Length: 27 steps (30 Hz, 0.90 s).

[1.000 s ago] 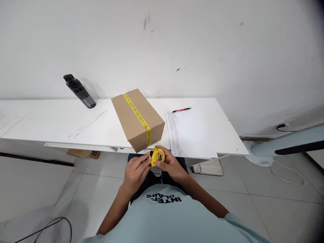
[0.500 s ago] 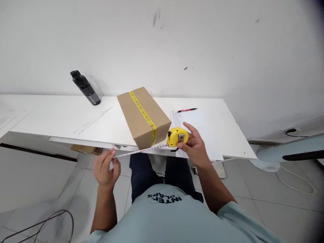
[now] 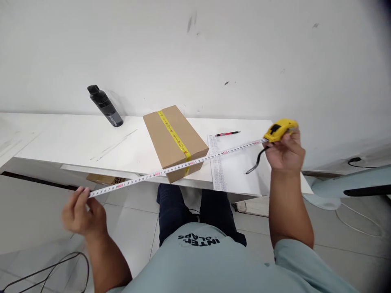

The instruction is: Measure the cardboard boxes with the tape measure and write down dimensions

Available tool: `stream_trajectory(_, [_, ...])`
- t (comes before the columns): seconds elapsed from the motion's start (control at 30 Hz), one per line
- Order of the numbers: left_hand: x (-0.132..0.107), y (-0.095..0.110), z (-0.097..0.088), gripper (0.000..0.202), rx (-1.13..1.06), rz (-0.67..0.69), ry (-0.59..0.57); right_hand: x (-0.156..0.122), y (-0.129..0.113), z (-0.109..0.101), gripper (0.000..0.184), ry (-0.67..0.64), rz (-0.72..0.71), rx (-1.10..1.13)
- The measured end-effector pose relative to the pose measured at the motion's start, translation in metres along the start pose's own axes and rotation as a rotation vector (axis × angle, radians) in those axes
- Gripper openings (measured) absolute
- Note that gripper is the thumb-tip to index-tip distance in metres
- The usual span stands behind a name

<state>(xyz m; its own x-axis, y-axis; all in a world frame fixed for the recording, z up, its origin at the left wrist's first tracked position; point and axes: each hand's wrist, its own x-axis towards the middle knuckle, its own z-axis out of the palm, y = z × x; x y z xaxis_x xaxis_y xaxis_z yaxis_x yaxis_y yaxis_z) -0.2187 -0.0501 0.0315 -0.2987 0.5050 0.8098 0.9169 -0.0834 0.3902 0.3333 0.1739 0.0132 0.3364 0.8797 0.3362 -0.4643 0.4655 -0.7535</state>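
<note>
My right hand (image 3: 287,150) grips the yellow case of a tape measure (image 3: 281,129), and a black wrist strap (image 3: 257,162) dangles from it. At lower left, my left hand (image 3: 84,211) pinches the free end of the tape. The white blade (image 3: 146,176) with black and red numbers runs taut and slanting between both hands. It passes in front of a brown cardboard box (image 3: 175,132) sealed with yellow printed tape; whether it touches the box I cannot tell. Under the right stretch of blade lies a sheet of paper (image 3: 235,171) with writing along its left side.
The box and paper rest on a narrow white shelf (image 3: 67,138) against a white wall. A black bottle (image 3: 105,106) stands at the left, and a red and black pen (image 3: 227,133) lies above the paper. Another carton (image 3: 104,179) shows below the shelf. A cable (image 3: 61,262) loops at lower left.
My hands have moved far apart, the right one up and to the right with the case, the left one down and to the left. Much more blade is now pulled out.
</note>
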Motion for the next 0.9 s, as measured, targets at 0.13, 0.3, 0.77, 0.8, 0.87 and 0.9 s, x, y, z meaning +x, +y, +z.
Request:
stream_trajectory(0.13, [-0.011,-0.002,0.027,0.013,0.151,0.147,0.261,0.016,0.021,0.02,0.043,-0.044,0.122,0.049])
stream_trajectory(0.3, [-0.002,0.021,0.065,0.018,0.106,0.322,0.149,0.015,0.038,0.061,0.052,-0.153,0.184,0.076])
stream_trajectory(0.77, [0.055,0.021,0.075,0.025,0.046,0.383,0.189,0.032,0.046,0.107,0.058,-0.188,0.239,0.126])
stream_trajectory(0.8, [0.056,0.02,0.076,0.025,0.055,0.386,0.18,0.032,0.047,0.107,0.058,-0.184,0.242,0.124])
stream_trajectory(0.87, [0.057,0.015,0.083,0.023,0.076,0.346,0.149,0.032,0.052,0.105,0.059,-0.173,0.259,0.112])
stream_trajectory(0.9, [0.057,0.013,0.088,0.022,0.081,0.313,0.136,0.031,0.055,0.105,0.06,-0.168,0.27,0.104])
